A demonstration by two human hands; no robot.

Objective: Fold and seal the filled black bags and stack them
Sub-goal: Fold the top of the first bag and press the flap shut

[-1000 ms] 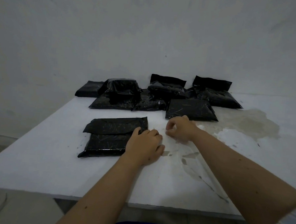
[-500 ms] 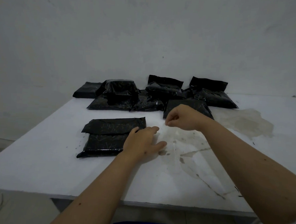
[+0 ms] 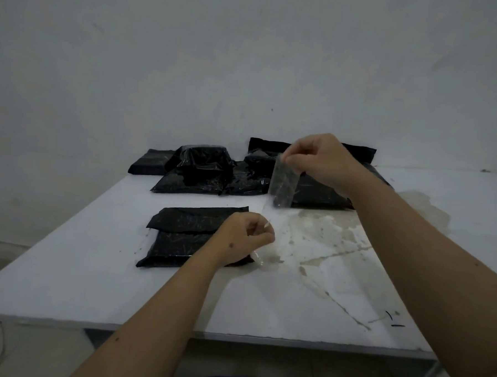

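A filled black bag (image 3: 181,234) with its top folded over lies on the white table (image 3: 64,265) in front of me. My right hand (image 3: 320,160) is raised above the table and pinches the top of a clear tape strip (image 3: 283,187) that hangs down. My left hand (image 3: 244,237) rests at the bag's right edge with fingers curled, pinching the strip's lower end near a crumpled clear bit (image 3: 259,256). Several more filled black bags (image 3: 202,171) lie in a loose heap at the back of the table.
A plain wall rises right behind the heap. The tabletop to the right of the bag carries a large stain (image 3: 339,245) and small black marks (image 3: 393,320). The table's front edge runs just below my forearms.
My right hand has risen from the tabletop, pulling the clear tape strip up with it. My left hand has curled its fingers and now pinches the strip beside the bag.
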